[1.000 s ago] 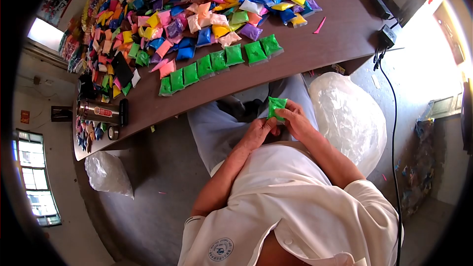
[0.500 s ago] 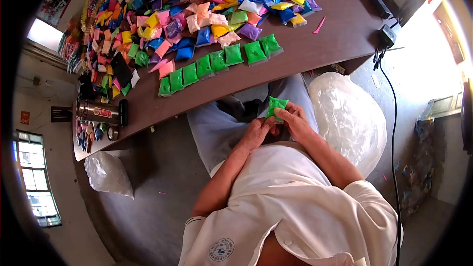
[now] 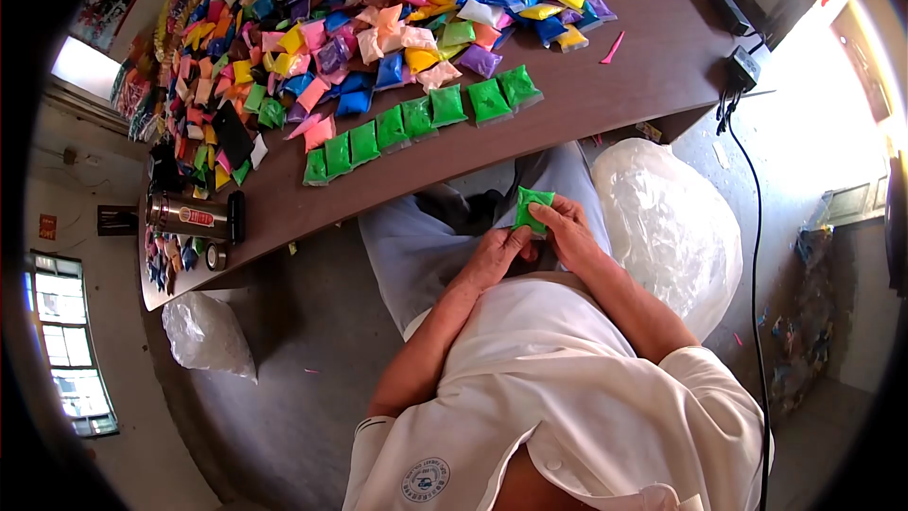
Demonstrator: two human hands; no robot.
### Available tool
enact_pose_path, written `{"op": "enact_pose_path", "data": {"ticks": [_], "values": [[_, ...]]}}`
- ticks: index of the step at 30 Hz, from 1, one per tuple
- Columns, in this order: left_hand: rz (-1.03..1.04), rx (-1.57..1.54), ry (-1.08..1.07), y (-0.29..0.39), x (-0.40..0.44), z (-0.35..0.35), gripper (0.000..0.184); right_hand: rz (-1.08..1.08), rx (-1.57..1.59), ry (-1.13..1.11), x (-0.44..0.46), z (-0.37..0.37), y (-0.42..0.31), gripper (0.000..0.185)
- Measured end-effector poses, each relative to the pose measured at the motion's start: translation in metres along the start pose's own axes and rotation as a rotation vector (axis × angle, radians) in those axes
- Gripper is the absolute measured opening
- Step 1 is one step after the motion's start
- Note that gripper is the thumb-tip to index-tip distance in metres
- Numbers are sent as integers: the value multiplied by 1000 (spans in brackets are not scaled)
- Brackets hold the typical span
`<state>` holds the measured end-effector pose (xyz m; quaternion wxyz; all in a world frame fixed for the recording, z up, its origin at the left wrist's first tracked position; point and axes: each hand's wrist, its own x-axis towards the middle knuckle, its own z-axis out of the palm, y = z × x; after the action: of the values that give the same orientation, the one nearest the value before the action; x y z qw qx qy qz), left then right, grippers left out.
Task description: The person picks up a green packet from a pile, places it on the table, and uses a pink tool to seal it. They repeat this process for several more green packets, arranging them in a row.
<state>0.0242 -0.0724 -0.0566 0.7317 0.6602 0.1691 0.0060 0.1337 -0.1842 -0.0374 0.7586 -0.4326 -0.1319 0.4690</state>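
A small bright green packet (image 3: 533, 207) is held above my lap, between both hands. My left hand (image 3: 495, 254) pinches its lower left side, thumb toward the packet. Fingers of my right hand (image 3: 566, 229) grip the packet's right side, with the thumb lying on its face. Along the near edge of the brown table (image 3: 605, 90) lies a row of several green packets (image 3: 391, 128). Behind them a large heap of packets in many colours (image 3: 378, 28) spreads over the table.
A steel flask (image 3: 189, 215) lies at the table's left. A pink stick (image 3: 613, 47) and a black adapter with a cable (image 3: 743, 69) are on the right. Large clear plastic bags stand on the floor, one beside my right leg (image 3: 667, 227), another at left (image 3: 203, 333).
The green packet has tilted slightly between my fingers and shifted a little. Both hands keep their hold in nearly the same place.
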Motion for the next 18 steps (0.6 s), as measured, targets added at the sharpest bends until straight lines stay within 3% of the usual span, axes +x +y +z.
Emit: {"op": "enact_pose_path", "data": {"ticks": [4, 9, 18], "values": [[2, 20, 0, -1, 1, -1, 46, -16, 40, 106, -1, 8, -2, 18], [-8, 77, -11, 3, 0, 1, 47, -6, 38, 1, 1, 0, 2, 18], [13, 80, 18, 5, 0, -1, 45, -7, 10, 1, -4, 4, -1, 19]]}}
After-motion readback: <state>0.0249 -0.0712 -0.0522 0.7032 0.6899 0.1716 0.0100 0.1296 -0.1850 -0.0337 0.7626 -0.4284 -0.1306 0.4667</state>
